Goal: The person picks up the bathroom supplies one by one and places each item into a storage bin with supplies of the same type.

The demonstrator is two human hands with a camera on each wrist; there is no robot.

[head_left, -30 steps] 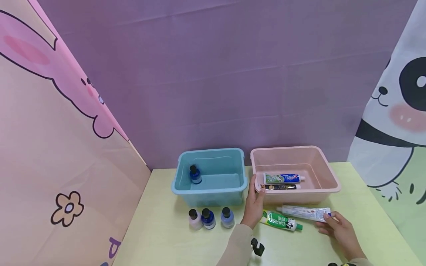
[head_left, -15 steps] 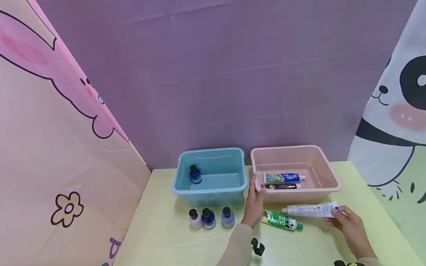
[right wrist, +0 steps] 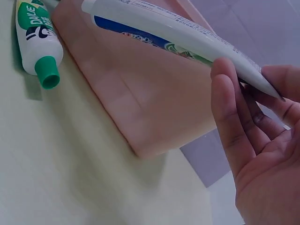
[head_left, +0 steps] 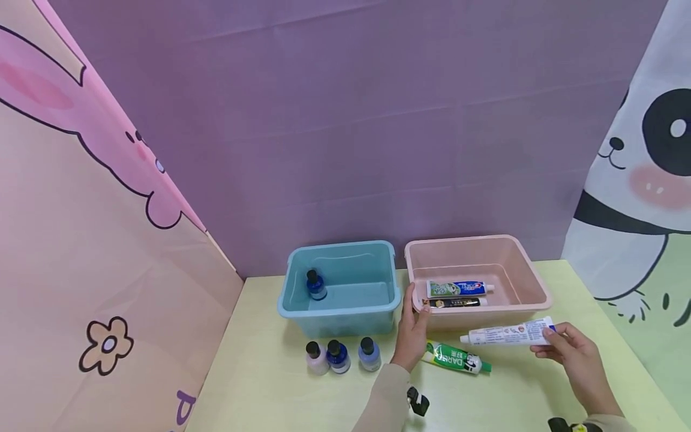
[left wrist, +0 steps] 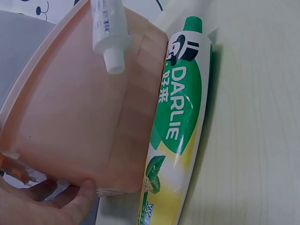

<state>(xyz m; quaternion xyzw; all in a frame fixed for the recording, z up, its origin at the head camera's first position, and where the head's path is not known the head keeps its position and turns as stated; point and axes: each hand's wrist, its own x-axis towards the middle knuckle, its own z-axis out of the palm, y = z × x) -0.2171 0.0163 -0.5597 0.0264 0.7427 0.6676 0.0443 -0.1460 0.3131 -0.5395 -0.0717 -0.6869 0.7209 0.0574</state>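
A white toothpaste tube (head_left: 507, 334) is pinched by its flat end in my right hand (head_left: 580, 363), held up in front of the pink bin (head_left: 502, 320) with its cap toward the left. The right wrist view shows blue and green print on the tube's underside (right wrist: 154, 40). My left hand (head_left: 411, 339) grips the pink bin's near left corner, thumb on the outer wall. A green, white and yellow Darlie toothpaste tube (head_left: 453, 358) lies on the table along the bin's front. Inside the bin rest a blue-green toothpaste tube (head_left: 459, 289) and a black one (head_left: 457, 303).
Left of the pink bin stands a blue bin (head_left: 345, 324) with a dark blue bottle (head_left: 317, 287) inside. In front of it stand a pale pink bottle (head_left: 317, 360), a dark blue bottle (head_left: 338, 358) and a lavender bottle (head_left: 369, 355). A purple backdrop (head_left: 345, 132) hangs behind.
My right hand has lifted the white toothpaste tube and moved it to the right and toward the bin's rim height. My left hand stays at the bin's corner.
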